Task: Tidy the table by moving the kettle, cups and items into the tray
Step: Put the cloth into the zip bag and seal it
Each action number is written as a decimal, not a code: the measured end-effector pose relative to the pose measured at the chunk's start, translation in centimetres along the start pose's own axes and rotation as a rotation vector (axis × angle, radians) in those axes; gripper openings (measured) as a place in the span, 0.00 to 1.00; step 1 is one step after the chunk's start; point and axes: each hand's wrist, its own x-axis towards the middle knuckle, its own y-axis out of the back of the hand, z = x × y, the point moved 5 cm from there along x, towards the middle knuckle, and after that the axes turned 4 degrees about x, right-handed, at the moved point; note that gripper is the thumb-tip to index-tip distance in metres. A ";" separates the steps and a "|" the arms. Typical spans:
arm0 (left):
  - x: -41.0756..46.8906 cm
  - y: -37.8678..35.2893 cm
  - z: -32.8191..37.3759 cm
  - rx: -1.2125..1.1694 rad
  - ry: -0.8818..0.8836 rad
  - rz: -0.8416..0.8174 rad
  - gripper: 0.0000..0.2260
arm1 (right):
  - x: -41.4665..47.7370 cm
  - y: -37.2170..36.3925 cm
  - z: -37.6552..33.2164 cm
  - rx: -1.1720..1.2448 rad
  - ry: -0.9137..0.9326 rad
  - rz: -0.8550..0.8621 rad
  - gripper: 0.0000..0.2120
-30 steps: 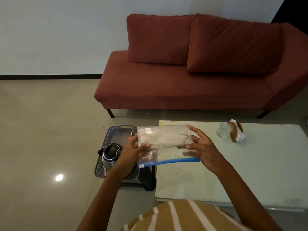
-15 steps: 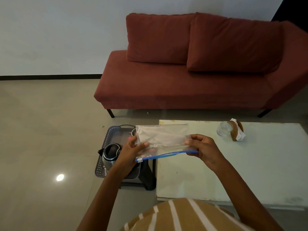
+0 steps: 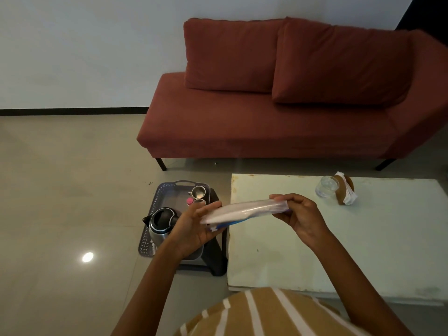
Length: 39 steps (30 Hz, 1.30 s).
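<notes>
A clear zip bag (image 3: 244, 210) with a blue seal and white contents lies nearly flat in the air between my hands. My left hand (image 3: 194, 229) grips its left end and my right hand (image 3: 299, 214) pinches its right end, above the table's left edge. The grey perforated tray (image 3: 167, 190) sits on a dark stool left of the table. In the tray stand a steel kettle (image 3: 160, 223) with a black lid, a small metal cup (image 3: 198, 192) and a pink-capped item (image 3: 189, 201). A clear glass (image 3: 327, 186) and a brown-and-white packet (image 3: 345, 191) rest on the table's far side.
The pale low table (image 3: 351, 238) fills the right half of the view. A red sofa (image 3: 278, 105) stands behind it against the white wall. Tiled floor (image 3: 60, 202) spreads to the left. The dark stool (image 3: 213, 260) touches the table's left side.
The bag has tipped from facing me to nearly flat, edge-on. Both hands have kept hold of its ends and have lowered slightly, uncovering the cup and pink-capped item in the tray.
</notes>
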 end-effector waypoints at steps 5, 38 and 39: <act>0.3 -0.1 0.2 0.260 -0.069 0.049 0.21 | -0.1 -0.2 -0.3 -0.041 0.028 -0.082 0.22; 0.8 -4.2 -0.9 0.138 -0.397 0.107 0.09 | -0.5 -5.1 4.1 -0.629 -0.309 -0.406 0.12; 0.9 -4.4 -1.1 0.129 -0.397 0.118 0.08 | -0.4 -4.9 4.1 -0.629 -0.314 -0.410 0.12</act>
